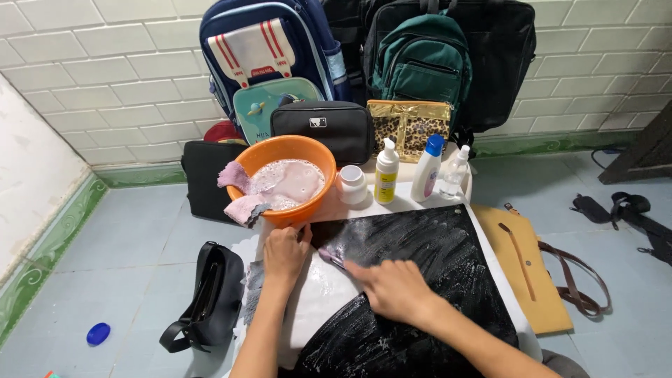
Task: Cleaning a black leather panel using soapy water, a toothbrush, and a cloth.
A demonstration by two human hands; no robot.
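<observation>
On the white table (318, 294) lies a soapy black bag (427, 259); right hand (395, 288) fingers grip a brush (332, 257), left hand (283, 253) presses flat.

White brick-tile wall (105, 84), green skirting (42, 259), pale blue tiled floor (105, 280), daylight.

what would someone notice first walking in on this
Two hands work a soapy black bag at the centre: the left hand presses its edge, the right hand scrubs with a small brush. Just behind sits an orange basin of suds, with backpacks against the tiled wall.
</observation>
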